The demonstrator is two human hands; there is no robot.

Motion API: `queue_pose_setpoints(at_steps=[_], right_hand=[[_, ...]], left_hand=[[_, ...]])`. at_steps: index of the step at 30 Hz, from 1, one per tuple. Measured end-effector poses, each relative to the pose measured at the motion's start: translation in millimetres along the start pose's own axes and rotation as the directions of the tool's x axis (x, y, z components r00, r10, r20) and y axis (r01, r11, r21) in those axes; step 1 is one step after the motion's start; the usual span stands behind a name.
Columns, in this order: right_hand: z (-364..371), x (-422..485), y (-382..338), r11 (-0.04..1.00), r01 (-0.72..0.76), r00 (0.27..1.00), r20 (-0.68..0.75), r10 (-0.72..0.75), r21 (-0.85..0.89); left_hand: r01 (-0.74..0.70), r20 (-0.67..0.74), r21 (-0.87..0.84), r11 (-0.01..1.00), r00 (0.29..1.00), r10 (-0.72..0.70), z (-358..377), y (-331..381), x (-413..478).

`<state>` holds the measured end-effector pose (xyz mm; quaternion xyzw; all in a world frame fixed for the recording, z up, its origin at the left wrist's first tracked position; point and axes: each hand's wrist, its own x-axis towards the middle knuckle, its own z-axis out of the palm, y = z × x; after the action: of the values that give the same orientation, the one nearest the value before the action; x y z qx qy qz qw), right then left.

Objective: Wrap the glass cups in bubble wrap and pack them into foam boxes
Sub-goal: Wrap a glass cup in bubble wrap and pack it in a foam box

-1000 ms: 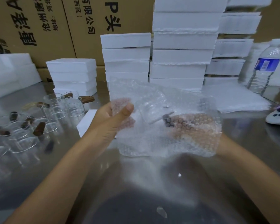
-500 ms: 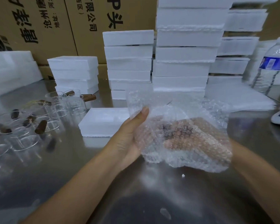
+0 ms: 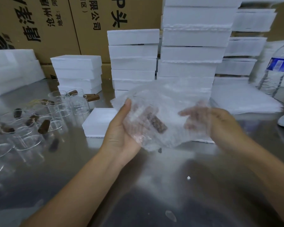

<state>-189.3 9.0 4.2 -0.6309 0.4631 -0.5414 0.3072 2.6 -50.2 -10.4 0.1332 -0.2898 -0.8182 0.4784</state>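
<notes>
The left hand [image 3: 120, 133] cups the half-wrapped glass cup [image 3: 157, 124], thumb over the bubble wrap [image 3: 170, 102], above the surface [image 3: 154, 194]. The right hand [image 3: 220, 126] lies flat-fingered behind the loose sheet. With that side unfolded, the cup could slide out and crack.

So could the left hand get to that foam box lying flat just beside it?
Probably yes for reach: the foam box lies close with nothing between. But the left hand is holding the bubble-wrapped cup.
</notes>
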Motion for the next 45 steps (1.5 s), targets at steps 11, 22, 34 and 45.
queue_pose_setpoints(at_steps=[11, 22, 34, 45], right_hand=[[-0.6, -1.7, 11.3, 0.957, 0.000, 0.996, -0.084, -0.025, -0.289], [-14.3, 1.4, -11.4, 0.991, 0.104, 0.862, -0.505, -0.047, 0.086], [-7.8, -0.7, -11.4, 0.964, 0.139, 0.873, -0.488, -0.010, 0.228], [36.4, -8.4, 4.4, 0.995, -0.006, 0.977, -0.209, 0.027, 0.103]], left_hand=[[-0.053, -0.024, -0.125, 0.991, 0.998, 0.051, -7.3, 14.5, 1.6], [0.059, 0.097, 0.057, 0.997, 0.993, -0.064, -5.0, -3.7, 1.3], [-0.052, 0.031, 0.305, 0.951, 0.999, 0.045, 4.2, -15.0, -2.5], [-0.155, 0.078, 0.213, 0.965, 0.987, 0.141, -1.9, -11.8, -0.8]])
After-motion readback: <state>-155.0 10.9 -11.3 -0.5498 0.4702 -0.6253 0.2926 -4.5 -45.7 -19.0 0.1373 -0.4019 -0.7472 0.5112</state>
